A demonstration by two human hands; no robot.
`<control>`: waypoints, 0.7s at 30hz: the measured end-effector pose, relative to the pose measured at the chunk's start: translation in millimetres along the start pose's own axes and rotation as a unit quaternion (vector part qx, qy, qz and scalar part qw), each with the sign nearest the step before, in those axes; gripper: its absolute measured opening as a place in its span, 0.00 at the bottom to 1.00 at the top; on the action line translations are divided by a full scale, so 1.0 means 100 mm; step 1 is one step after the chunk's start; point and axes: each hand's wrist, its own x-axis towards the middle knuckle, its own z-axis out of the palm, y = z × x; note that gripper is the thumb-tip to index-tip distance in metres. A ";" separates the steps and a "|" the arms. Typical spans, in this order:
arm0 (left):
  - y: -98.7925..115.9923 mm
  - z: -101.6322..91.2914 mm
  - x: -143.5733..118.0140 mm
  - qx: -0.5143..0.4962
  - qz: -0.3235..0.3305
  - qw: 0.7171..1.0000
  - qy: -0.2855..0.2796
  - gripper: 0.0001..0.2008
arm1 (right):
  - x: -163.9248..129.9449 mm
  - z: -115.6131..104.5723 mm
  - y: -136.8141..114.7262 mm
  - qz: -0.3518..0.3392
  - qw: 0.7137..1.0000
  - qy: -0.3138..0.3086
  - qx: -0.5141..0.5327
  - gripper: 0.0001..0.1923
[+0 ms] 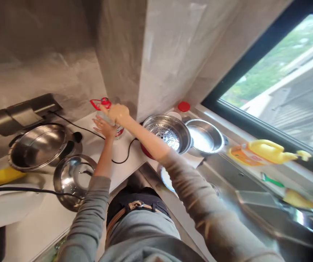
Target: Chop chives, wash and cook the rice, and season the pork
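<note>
- Two hands meet at a clear bottle with a red flip cap (107,117), which stands on the white countertop (31,229) at the corner where the grey wall juts out.
- Right hand (118,112) is closed over the top of the bottle, fingers wrapped around its neck just beside the cap.
- Left hand (104,127) lies with fingers spread and palm up against the lower body of the bottle, touching it but not clamped round it.
- Both arms wear grey sleeves (91,214) and stretch forward from the person's body.
- Just beside the bottle a black cable (118,160) loops across the counter.
- To the right of the bottle sits a perforated steel steamer basket (167,133), resting on something red, and touching it on its far side is a plain steel bowl (205,138).
- Behind these two stands a container with a red lid (183,106), its body mostly hidden.
- To the left of the bottle, a steel wok (38,145) sits on the counter, and nearer the person is a shiny steel pot (73,180).
- Further left a yellow handle (5,175) pokes in from the frame edge.
- Well apart on the right, a yellow detergent bottle (265,152) lies blurred by the window ledge above the steel sink (254,203).
</note>
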 end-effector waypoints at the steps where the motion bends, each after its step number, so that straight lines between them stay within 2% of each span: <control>1: -0.02 0.03 -0.16 -0.035 0.019 0.999 0.031 0.49 | -0.37 0.04 0.22 -0.003 1.000 0.014 -0.007 0.29; 3: -0.09 0.11 -0.62 -0.122 0.099 0.984 0.082 0.39 | -1.17 0.17 0.79 0.013 1.000 0.028 0.007 0.27; 4: -0.13 0.16 -0.92 -0.164 0.152 0.971 0.083 0.32 | -1.59 0.25 1.12 0.048 0.998 0.026 0.019 0.26; 6: -0.23 0.26 -1.56 -0.217 0.238 0.946 0.032 0.17 | -2.35 0.41 1.83 0.167 0.983 0.056 0.049 0.24; 8: -0.28 0.39 -2.14 -0.227 0.297 0.921 -0.107 0.11 | -2.95 0.60 2.49 0.343 0.932 0.101 0.053 0.18; 9: -0.28 0.46 -2.37 -0.203 0.297 0.913 -0.193 0.11 | -3.18 0.70 2.77 0.415 0.903 0.102 0.049 0.16; 11: -0.25 0.62 -2.70 -0.118 0.250 0.897 -0.344 0.11 | -3.48 0.92 3.17 0.500 0.858 0.059 0.099 0.18; 13: -0.18 0.78 -2.85 -0.012 0.186 0.878 -0.440 0.13 | -3.62 1.12 3.39 0.523 0.819 0.007 0.236 0.22; 16: -0.11 0.94 -2.91 0.096 0.129 0.841 -0.517 0.14 | -3.65 1.35 3.47 0.496 0.748 -0.020 0.440 0.27; 18: -0.10 0.98 -2.94 0.117 0.101 0.828 -0.539 0.17 | -3.64 1.43 3.48 0.481 0.717 -0.013 0.505 0.31; 21: -0.12 0.99 -3.00 0.134 0.108 0.841 -0.513 0.16 | -3.65 1.50 3.49 0.463 0.712 0.000 0.528 0.35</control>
